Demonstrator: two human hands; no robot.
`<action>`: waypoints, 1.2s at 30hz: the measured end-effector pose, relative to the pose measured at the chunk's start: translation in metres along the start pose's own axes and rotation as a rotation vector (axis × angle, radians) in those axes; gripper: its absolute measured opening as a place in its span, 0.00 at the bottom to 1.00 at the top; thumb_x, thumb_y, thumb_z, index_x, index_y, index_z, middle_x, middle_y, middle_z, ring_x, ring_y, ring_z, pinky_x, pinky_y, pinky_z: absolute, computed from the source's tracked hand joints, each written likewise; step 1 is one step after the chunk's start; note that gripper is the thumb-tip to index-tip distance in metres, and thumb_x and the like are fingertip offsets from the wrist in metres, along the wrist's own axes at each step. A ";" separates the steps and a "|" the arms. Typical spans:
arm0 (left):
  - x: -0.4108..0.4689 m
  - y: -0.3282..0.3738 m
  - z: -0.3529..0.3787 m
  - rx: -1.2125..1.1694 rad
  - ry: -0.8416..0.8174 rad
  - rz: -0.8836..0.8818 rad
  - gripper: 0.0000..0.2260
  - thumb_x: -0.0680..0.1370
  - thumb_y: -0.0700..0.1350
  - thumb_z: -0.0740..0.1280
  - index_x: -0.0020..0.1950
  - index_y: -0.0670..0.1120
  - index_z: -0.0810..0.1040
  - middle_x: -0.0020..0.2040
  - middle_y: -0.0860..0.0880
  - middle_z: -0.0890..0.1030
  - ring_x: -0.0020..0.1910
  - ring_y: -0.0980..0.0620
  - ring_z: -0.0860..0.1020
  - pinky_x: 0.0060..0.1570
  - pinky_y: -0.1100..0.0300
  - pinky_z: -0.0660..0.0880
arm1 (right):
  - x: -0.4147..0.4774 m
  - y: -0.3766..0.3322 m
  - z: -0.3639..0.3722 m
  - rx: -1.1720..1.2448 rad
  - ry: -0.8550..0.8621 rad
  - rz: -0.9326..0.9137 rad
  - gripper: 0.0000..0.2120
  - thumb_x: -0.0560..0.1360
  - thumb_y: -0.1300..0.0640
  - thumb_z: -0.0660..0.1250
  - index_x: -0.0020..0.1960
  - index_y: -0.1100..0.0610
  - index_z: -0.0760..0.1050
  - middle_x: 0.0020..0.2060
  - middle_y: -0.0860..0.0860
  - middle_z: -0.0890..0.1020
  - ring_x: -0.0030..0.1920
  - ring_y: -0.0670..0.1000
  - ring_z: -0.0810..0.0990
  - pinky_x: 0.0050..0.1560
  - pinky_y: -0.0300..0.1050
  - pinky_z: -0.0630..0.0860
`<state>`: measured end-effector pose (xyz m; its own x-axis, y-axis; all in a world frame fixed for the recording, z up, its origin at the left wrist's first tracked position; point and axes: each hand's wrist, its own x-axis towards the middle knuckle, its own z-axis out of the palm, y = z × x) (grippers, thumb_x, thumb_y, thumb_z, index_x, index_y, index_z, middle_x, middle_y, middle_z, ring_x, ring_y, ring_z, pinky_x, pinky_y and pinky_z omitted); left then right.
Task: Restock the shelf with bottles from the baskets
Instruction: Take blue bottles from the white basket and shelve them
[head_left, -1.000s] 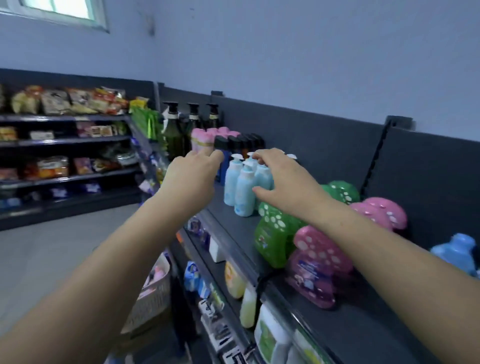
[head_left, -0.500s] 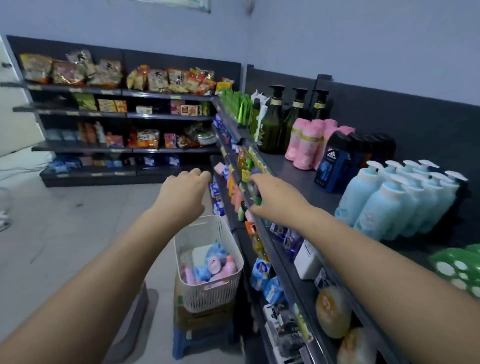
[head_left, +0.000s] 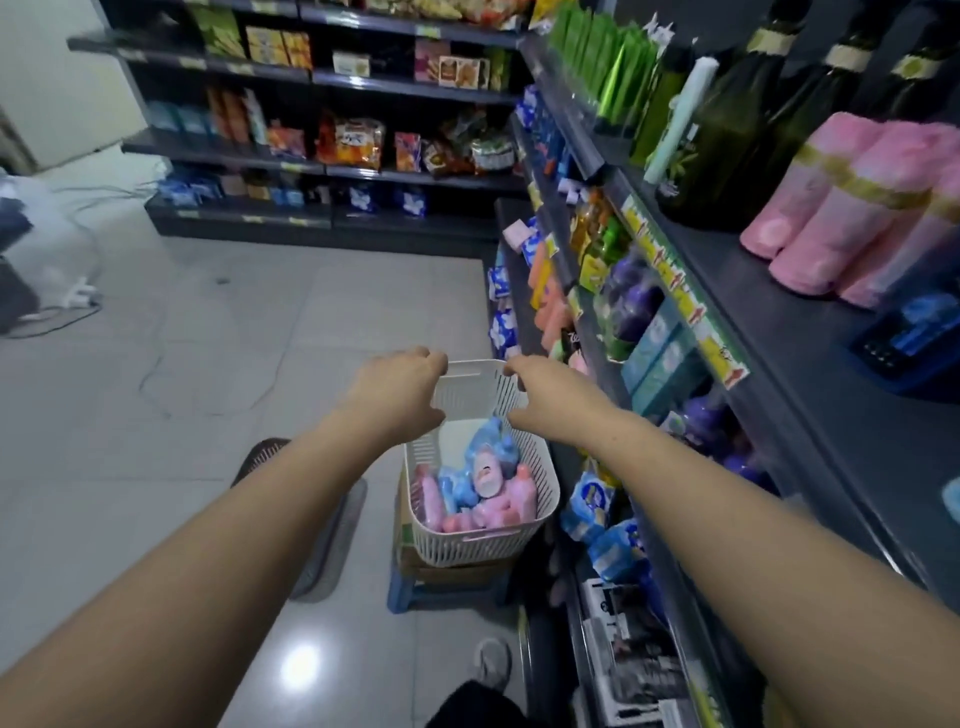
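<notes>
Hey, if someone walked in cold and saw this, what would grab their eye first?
Two bare arms reach forward, the left hand and right hand empty above a white basket of pink and blue bottles on the floor. On the upper right shelf stand big pink bottles.

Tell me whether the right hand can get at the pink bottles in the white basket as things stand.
Probably yes. The right hand is empty and hovers above the open-topped white basket; the pink bottles lie uncovered on top, with nothing between.

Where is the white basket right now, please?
The basket sits low at centre of the head view, on a cardboard box over a blue stool, just left of the shelving, below both hands.
</notes>
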<state>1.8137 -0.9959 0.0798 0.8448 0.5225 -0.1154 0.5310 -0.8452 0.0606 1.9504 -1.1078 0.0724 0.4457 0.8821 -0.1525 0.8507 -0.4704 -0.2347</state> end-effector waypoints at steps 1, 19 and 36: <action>0.015 -0.003 0.010 -0.010 -0.030 -0.012 0.22 0.75 0.49 0.66 0.67 0.46 0.67 0.65 0.46 0.72 0.63 0.44 0.72 0.58 0.53 0.69 | 0.015 0.008 0.009 0.019 -0.024 0.002 0.24 0.72 0.57 0.67 0.67 0.57 0.68 0.61 0.55 0.75 0.60 0.56 0.75 0.55 0.48 0.73; 0.183 -0.035 0.172 -0.214 -0.462 -0.076 0.19 0.74 0.42 0.65 0.64 0.43 0.69 0.63 0.43 0.73 0.61 0.41 0.74 0.53 0.51 0.73 | 0.175 0.109 0.169 0.192 -0.402 0.210 0.14 0.71 0.57 0.67 0.55 0.59 0.74 0.53 0.57 0.78 0.54 0.58 0.77 0.50 0.47 0.73; 0.309 -0.023 0.345 -0.410 -0.771 -0.083 0.19 0.79 0.47 0.60 0.69 0.43 0.65 0.64 0.41 0.71 0.63 0.42 0.70 0.58 0.52 0.69 | 0.236 0.168 0.313 0.022 -0.519 0.332 0.21 0.74 0.60 0.62 0.67 0.58 0.66 0.62 0.57 0.70 0.59 0.59 0.72 0.56 0.50 0.73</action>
<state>2.0397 -0.8537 -0.2998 0.6010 0.2332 -0.7644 0.6958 -0.6233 0.3569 2.1116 -0.9870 -0.3033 0.4877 0.5636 -0.6667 0.6812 -0.7233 -0.1132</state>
